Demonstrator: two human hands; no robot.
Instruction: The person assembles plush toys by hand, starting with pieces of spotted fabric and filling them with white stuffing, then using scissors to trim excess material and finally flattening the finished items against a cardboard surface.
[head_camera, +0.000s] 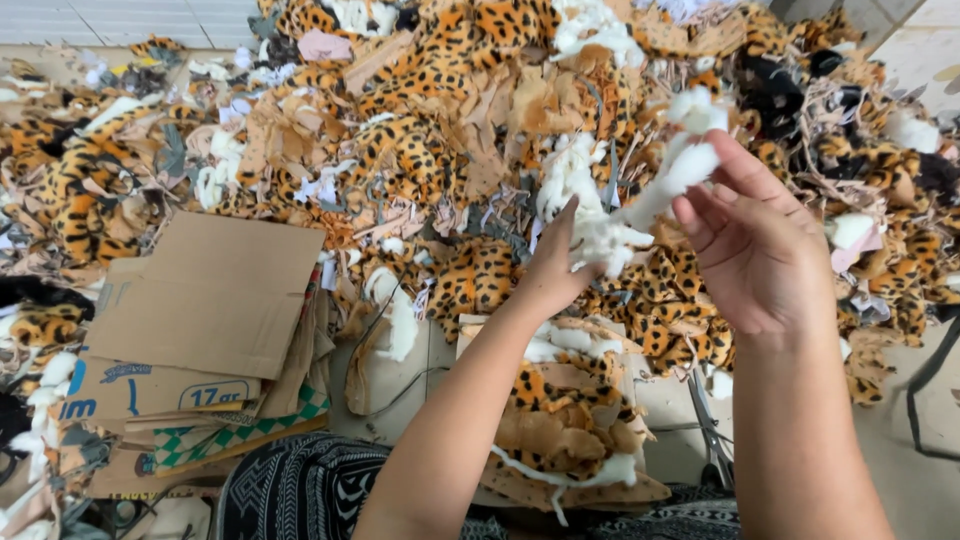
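Observation:
A long tuft of white stuffing fibre (655, 190) is stretched between my two hands above a heap of fabric scraps. My left hand (555, 262) pinches its lower end, fingers closed around the fluff. My right hand (745, 240) holds the upper end between thumb and fingertips, palm turned toward me. Below my forearms lies a small stack of leopard-print and tan fabric pieces (565, 420) with white fluff along its edges.
A large pile of leopard-print, tan and white fabric offcuts (420, 130) covers the floor ahead. Flattened cardboard pieces (215, 295) lie at the left. Metal scissors (712, 430) rest near my right forearm. My patterned black-and-white clothing (300, 490) shows at the bottom.

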